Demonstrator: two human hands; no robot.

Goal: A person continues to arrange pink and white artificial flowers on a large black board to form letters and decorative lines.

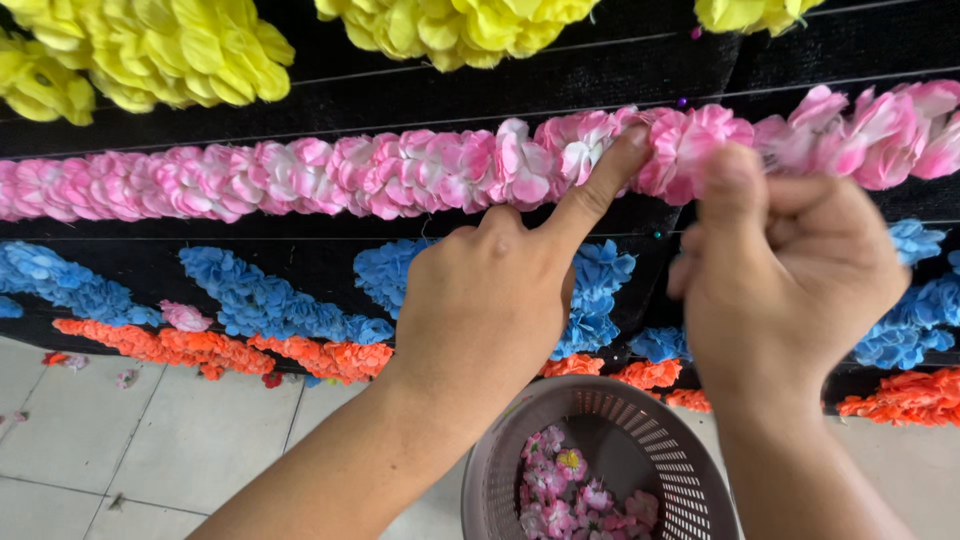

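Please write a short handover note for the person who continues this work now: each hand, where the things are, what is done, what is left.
Left hand: index finger presses the pink flower row on the black board.
Right hand: fingers pinched at the same row, beside the left fingertip; what it holds is hidden.
Basket below holds loose pink flowers.
Done: yellow, blue and orange bands, and the pink row in view.
Left: loose pink flowers remain in the basket.

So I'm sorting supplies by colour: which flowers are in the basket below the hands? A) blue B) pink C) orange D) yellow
B: the basket holds pink flowers, the same colour as the pink row that the left hand and right hand are working on.
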